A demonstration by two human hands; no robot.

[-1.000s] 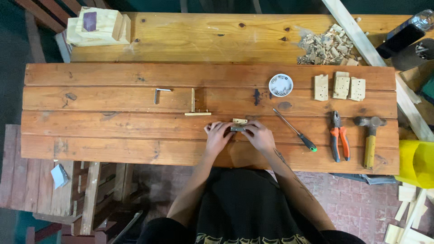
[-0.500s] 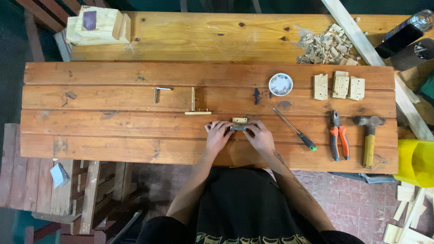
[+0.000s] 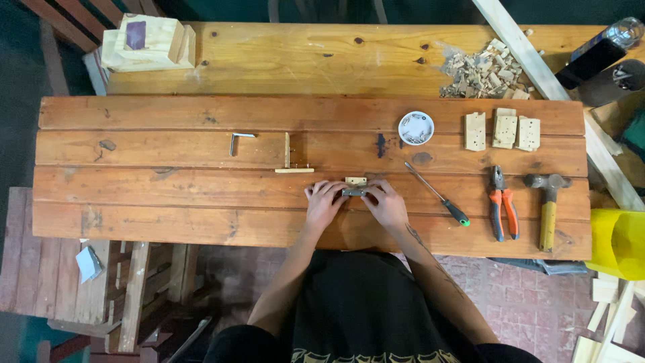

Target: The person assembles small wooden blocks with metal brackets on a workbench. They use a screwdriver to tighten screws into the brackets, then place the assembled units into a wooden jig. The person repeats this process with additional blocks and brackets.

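Note:
My left hand (image 3: 324,204) and my right hand (image 3: 388,201) meet at the middle of the red-brown plank table (image 3: 168,202). Between their fingertips they pinch a small grey metal piece (image 3: 354,192), which lies against a little pale wooden block (image 3: 355,181). Both hands rest on the table surface. How the metal piece and the block are joined is too small to tell.
A small L-shaped wooden assembly (image 3: 290,161) and a hex key (image 3: 238,140) lie to the left. To the right lie a screwdriver (image 3: 437,194), orange-handled pliers (image 3: 502,203), a hammer (image 3: 548,205), a white dish of small parts (image 3: 416,128) and three drilled wooden blocks (image 3: 501,130).

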